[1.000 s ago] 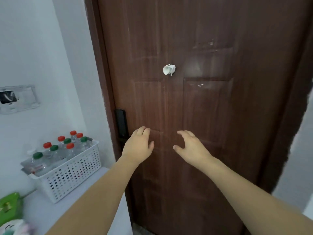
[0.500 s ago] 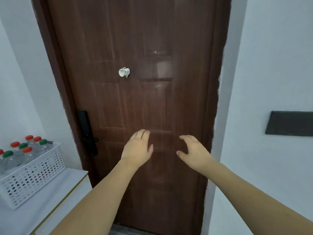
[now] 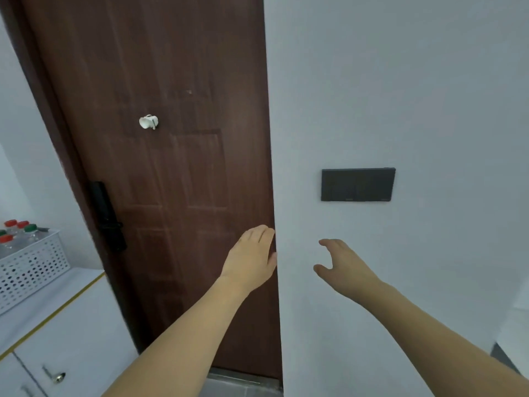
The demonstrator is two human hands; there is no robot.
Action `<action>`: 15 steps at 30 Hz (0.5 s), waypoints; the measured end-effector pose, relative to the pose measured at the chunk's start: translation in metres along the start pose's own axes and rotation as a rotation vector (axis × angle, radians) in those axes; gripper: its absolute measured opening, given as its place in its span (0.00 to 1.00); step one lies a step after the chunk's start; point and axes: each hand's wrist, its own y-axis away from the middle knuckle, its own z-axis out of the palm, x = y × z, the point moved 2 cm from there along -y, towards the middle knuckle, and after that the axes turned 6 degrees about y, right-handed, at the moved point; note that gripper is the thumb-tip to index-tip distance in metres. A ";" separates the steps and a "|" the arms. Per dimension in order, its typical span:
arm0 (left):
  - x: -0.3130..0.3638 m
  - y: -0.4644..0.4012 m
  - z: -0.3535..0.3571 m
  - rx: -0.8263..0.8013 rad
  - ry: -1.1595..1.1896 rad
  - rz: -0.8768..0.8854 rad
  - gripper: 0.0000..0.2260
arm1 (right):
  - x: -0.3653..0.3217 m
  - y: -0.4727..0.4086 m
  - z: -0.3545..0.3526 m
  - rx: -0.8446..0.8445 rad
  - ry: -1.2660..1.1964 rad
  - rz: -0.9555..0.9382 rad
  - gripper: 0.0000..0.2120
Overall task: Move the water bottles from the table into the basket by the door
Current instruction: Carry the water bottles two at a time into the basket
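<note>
Now — left hand loose, empty | right hand spread, empty | perforated basket

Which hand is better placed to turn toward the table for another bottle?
Hard to judge: no table shows. Both the left hand and right hand are open and empty. The basket sits far left, so perhaps the right.

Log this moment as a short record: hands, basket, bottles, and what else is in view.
left hand: empty, fingers relaxed, raised in front of the door
right hand: empty, fingers loosely spread, in front of the wall
basket: white, perforated, on the cabinet left of the door
water bottles: upright in the basket, red and green caps
wall panel: dark, right of the door
</note>
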 end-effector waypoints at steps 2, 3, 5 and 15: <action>0.019 -0.005 0.004 -0.012 0.015 0.001 0.25 | 0.015 0.010 -0.010 0.019 -0.006 0.013 0.29; 0.029 -0.009 0.006 -0.016 0.021 0.012 0.25 | 0.024 0.014 -0.015 0.031 -0.013 0.024 0.29; 0.048 -0.012 0.011 -0.022 0.025 0.041 0.25 | 0.039 0.024 -0.024 0.019 0.005 0.036 0.29; 0.189 -0.023 0.034 -0.030 0.034 0.041 0.24 | 0.160 0.085 -0.094 0.066 -0.052 0.063 0.29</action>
